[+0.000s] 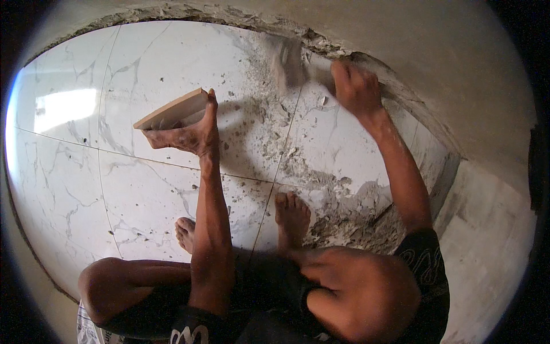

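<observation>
Here the left hand (192, 135) grips a tan tile piece (172, 110) from below, held above the marble floor tiles (143, 195); the right hand (356, 89) closes on a blurred tool (292, 63) by the broken wall edge (321, 43).

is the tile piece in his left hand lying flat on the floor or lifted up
Lifted. The left hand holds the tile piece tilted above the marble floor tiles, clear of them.

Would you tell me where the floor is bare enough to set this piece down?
The marble tiles left of the left hand are bare. Crowded: mortar debris along the wall near the right hand and feet.
</observation>
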`<state>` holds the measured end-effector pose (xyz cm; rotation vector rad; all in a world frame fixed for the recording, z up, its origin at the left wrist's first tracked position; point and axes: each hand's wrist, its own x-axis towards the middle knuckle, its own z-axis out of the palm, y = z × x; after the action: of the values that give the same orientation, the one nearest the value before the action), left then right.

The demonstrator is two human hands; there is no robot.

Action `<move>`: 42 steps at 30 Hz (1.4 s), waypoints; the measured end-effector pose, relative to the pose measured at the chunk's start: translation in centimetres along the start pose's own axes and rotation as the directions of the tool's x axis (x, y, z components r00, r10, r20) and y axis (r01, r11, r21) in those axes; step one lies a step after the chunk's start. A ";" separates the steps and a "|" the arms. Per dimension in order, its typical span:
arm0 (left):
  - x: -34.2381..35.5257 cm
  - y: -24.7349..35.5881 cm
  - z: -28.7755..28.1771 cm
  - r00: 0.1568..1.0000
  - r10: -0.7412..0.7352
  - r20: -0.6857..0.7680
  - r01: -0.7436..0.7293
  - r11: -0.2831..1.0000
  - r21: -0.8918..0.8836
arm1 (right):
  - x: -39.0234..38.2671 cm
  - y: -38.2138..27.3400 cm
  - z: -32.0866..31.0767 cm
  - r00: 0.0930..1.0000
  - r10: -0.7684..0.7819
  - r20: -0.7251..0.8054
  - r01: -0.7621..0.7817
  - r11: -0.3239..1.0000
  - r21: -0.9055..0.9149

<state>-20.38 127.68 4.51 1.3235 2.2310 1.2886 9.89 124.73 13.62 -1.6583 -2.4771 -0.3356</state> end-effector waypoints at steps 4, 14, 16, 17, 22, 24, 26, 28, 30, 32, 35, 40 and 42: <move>0.2 -0.2 -0.2 1.000 0.027 0.003 -0.026 1.000 -0.002 | 0.8 -0.4 -0.5 0.947 0.253 0.198 -0.265 0.964 0.035; -3.0 5.8 8.9 0.866 0.419 0.272 -0.367 0.903 -0.223 | -8.7 -2.4 -5.0 0.796 0.583 0.160 -0.604 0.752 0.263; -4.1 8.4 9.7 0.862 0.336 0.380 -0.269 0.938 -0.219 | -10.7 -2.3 -5.9 0.786 0.597 0.162 -0.618 0.767 0.172; -4.3 8.9 10.4 0.862 0.341 0.376 -0.263 0.934 -0.244 | -11.2 -2.3 -6.2 0.760 0.622 0.190 -0.650 0.731 0.208; -4.9 11.3 12.7 0.889 0.277 0.365 -0.181 0.944 -0.276 | -12.8 -3.0 -6.8 0.686 0.688 0.239 -0.728 0.655 0.202; -4.9 10.8 13.3 0.882 0.334 0.333 -0.253 0.931 -0.263 | -13.1 -3.3 -6.5 0.691 0.688 0.222 -0.723 0.659 0.208; -4.9 10.8 13.5 0.865 0.374 0.333 -0.289 0.916 -0.279 | -13.4 -3.1 -6.0 0.694 0.687 0.217 -0.720 0.648 0.248; -4.8 10.8 13.5 0.842 0.400 0.361 -0.293 0.903 -0.315 | -13.2 -3.0 -5.8 0.680 0.690 0.246 -0.730 0.608 0.312; -5.0 10.8 13.7 0.854 0.413 0.316 -0.302 0.889 -0.345 | -12.5 -3.1 -5.8 0.690 0.685 0.234 -0.718 0.606 0.343; -4.9 10.5 13.7 0.864 0.413 0.287 -0.304 0.883 -0.356 | -11.5 -3.3 -6.2 0.721 0.668 0.183 -0.684 0.645 0.341; -5.0 10.6 13.8 0.869 0.408 0.280 -0.295 0.882 -0.368 | -11.6 -3.1 -6.0 0.679 0.682 0.270 -0.720 0.550 0.423; -4.8 10.1 14.0 0.832 0.484 0.273 -0.341 0.832 -0.438 | -11.6 -3.3 -5.6 0.703 0.681 0.205 -0.708 0.644 0.290; -4.9 9.9 14.2 0.830 0.501 0.247 -0.389 0.836 -0.387 | -11.5 -3.4 -5.7 0.678 0.699 0.227 -0.732 0.613 0.298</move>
<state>-3.51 133.71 3.05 1.8400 1.4439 1.3618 11.12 111.69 16.00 -2.3101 -1.5387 0.2990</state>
